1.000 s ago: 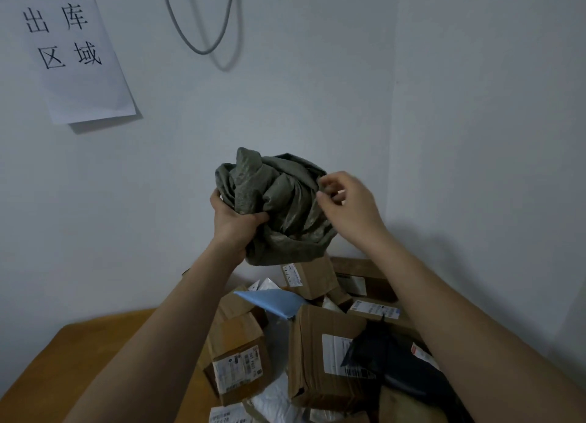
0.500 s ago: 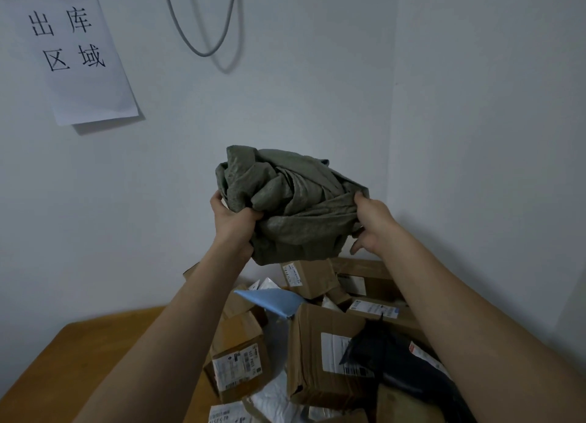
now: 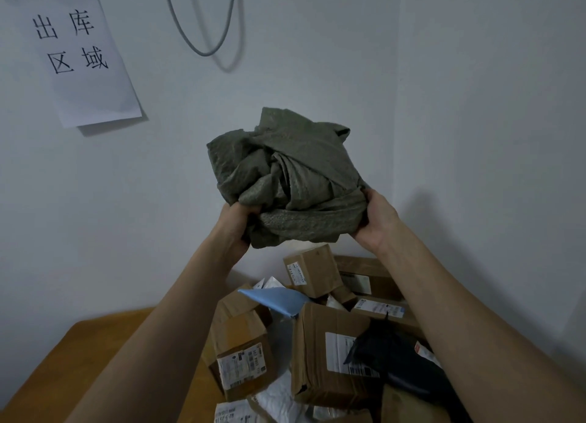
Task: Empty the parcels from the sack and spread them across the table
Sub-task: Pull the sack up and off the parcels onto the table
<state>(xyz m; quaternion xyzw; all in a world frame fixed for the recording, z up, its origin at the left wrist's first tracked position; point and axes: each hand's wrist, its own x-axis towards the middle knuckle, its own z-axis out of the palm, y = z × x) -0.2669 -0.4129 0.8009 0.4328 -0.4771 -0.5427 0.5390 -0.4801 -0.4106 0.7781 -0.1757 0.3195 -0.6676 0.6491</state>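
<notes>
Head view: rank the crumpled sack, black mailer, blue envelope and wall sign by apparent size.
1. crumpled sack
2. black mailer and wall sign, too close to rank; arm hides part of the mailer
3. blue envelope

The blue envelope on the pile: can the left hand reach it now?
Probably not at once. The left hand grips the bunched sack, as does the right hand. The blue envelope lies uncovered on top of the parcels, so once the hand lets go, the way looks free.
</notes>
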